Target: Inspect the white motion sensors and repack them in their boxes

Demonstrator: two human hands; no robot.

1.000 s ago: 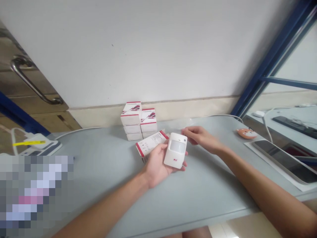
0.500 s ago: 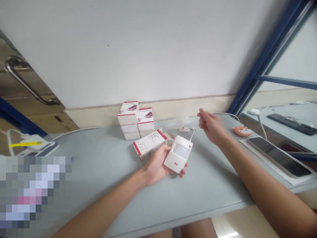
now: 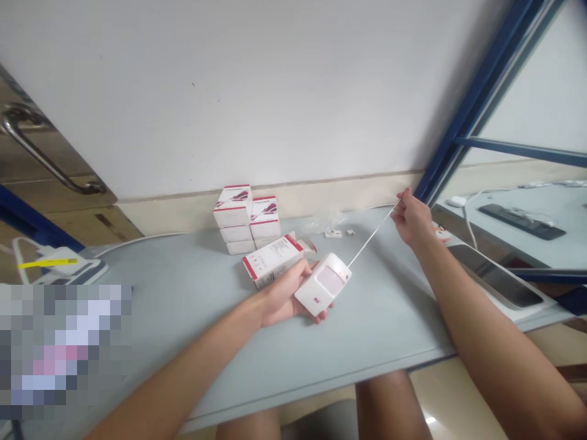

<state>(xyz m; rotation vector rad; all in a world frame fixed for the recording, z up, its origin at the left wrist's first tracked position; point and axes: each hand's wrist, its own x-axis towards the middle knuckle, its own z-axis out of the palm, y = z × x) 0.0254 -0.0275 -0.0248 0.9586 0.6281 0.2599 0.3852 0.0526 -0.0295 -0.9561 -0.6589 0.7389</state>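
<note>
My left hand (image 3: 280, 298) is wrapped round a white sensor unit (image 3: 323, 284) with a frosted window and a small red mark, held just above the grey table (image 3: 192, 318). A thin metal antenna (image 3: 372, 234) runs from the unit's top corner up to the right. My right hand (image 3: 411, 217) pinches the antenna's tip near the back of the table, arm stretched out.
A stack of red-and-white boxes (image 3: 238, 219) stands by the wall, one more box (image 3: 271, 260) lies flat behind my left hand. Small white parts and a clear bag (image 3: 334, 225) lie further back. A phone (image 3: 493, 276) on white paper is at right, a white device (image 3: 59, 263) at left.
My right hand has drawn the antenna out of the sensor unit, moving up and to the right. My left hand has tilted the unit and lowered it slightly.
</note>
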